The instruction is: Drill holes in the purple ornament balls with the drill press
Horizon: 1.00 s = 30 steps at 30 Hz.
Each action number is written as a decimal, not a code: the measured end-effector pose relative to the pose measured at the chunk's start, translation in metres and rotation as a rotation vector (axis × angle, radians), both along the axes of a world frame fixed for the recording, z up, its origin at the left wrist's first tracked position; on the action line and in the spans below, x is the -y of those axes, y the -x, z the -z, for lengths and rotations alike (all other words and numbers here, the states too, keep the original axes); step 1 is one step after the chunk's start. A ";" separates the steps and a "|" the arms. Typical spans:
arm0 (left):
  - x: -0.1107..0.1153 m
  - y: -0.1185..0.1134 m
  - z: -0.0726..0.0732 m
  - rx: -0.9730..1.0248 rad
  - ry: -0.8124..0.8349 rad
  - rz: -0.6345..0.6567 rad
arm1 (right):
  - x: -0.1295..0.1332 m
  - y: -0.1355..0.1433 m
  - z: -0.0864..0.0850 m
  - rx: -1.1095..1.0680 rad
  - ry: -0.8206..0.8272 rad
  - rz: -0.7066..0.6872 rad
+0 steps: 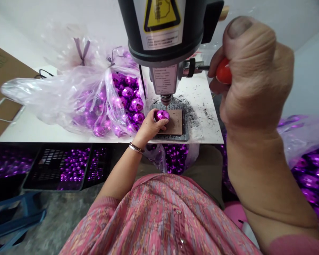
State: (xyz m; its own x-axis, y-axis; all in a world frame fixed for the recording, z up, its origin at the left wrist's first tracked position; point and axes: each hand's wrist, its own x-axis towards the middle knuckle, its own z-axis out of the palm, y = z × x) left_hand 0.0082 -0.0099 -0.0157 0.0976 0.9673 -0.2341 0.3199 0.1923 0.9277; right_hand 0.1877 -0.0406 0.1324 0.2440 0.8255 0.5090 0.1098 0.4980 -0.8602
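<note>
A shiny purple faceted ball [162, 114] is pinched in the fingers of my left hand [149, 128], over a brown board [176, 122] on the machine's grey base. Right above the ball is the thin bit and chuck [166, 99] of a drill press [159, 46]; whether the bit touches the ball I cannot tell. My right hand [257, 67], large and close to the camera, is wrapped round the red knob [223, 71] of the press's lever. Part of the knob is hidden by the fingers.
Clear plastic bags of purple balls [129, 94] stand left of the press on the white table [55, 132]. Dark shavings [192, 111] lie around the base. Below left is a black crate [53, 166] of purple pieces; another bag [311, 170] is at right. A cardboard box [5, 74] stands far left.
</note>
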 end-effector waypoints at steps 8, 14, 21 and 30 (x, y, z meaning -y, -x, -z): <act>-0.010 -0.008 -0.001 -0.364 -0.281 0.094 | 0.003 -0.002 0.002 0.025 0.002 0.010; -0.012 -0.012 -0.003 -0.402 -0.269 0.175 | 0.002 -0.003 0.003 0.034 0.014 0.029; -0.008 -0.008 -0.001 -0.435 -0.260 0.198 | 0.002 -0.002 0.002 0.038 0.048 0.036; -0.003 -0.012 0.005 -0.425 -0.298 0.166 | -0.001 -0.004 0.013 0.028 0.006 0.060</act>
